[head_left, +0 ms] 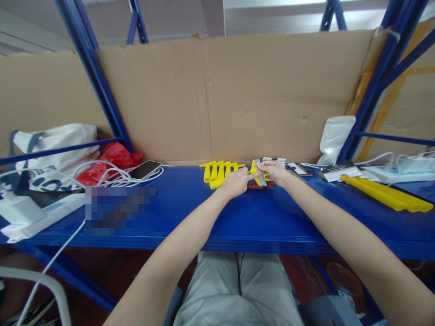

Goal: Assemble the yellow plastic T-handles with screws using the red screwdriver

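Hands (260, 174) pinch a yellow piece (253, 168); no legible writing.

Two hands, left (236, 182) and right (276, 172); about five yellow plastic handles (219, 171) in a row; two long yellow tubes (384, 194); one phone (145, 169); one red bag (112, 159)
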Action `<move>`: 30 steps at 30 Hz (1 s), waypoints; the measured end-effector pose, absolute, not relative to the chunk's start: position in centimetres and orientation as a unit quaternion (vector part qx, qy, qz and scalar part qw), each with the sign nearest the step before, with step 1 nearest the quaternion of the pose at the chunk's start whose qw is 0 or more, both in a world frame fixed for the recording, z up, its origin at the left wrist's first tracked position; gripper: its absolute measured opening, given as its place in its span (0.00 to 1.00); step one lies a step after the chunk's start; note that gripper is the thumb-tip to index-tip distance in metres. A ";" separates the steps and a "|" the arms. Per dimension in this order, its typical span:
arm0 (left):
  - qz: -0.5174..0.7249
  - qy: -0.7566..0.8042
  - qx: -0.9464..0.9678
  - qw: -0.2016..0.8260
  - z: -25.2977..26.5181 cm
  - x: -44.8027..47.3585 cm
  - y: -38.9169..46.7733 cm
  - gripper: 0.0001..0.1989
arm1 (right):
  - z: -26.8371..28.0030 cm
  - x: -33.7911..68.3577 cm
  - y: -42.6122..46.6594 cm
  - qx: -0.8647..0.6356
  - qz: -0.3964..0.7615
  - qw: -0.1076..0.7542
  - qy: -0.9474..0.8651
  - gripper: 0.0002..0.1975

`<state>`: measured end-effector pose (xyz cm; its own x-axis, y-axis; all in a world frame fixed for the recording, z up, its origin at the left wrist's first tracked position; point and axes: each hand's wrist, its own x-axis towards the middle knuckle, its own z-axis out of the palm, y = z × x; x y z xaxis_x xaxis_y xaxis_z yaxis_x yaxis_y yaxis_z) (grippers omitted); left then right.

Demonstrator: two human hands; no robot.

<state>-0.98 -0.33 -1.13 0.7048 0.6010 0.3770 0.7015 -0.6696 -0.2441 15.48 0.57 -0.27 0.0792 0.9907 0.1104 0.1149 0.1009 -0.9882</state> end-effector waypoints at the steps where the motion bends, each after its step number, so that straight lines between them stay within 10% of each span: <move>1: -0.133 -0.363 -0.903 0.187 -1.2 -1.0 -0.3 0.27 | -0.2 15.7 0.6 -0.518 0.425 0.507 -0.542 0.11; 10: -0.153 -0.393 -0.893 0.156 -1.3 -1.6 0.2 0.27 | -0.2 21.0 1.6 -0.749 -0.057 0.235 -0.617 0.09; 30: -0.203 -0.421 -0.881 0.071 -2.0 -1.4 0.4 0.21 | -1.5 20.1 2.3 -0.786 -0.051 0.070 -0.612 0.19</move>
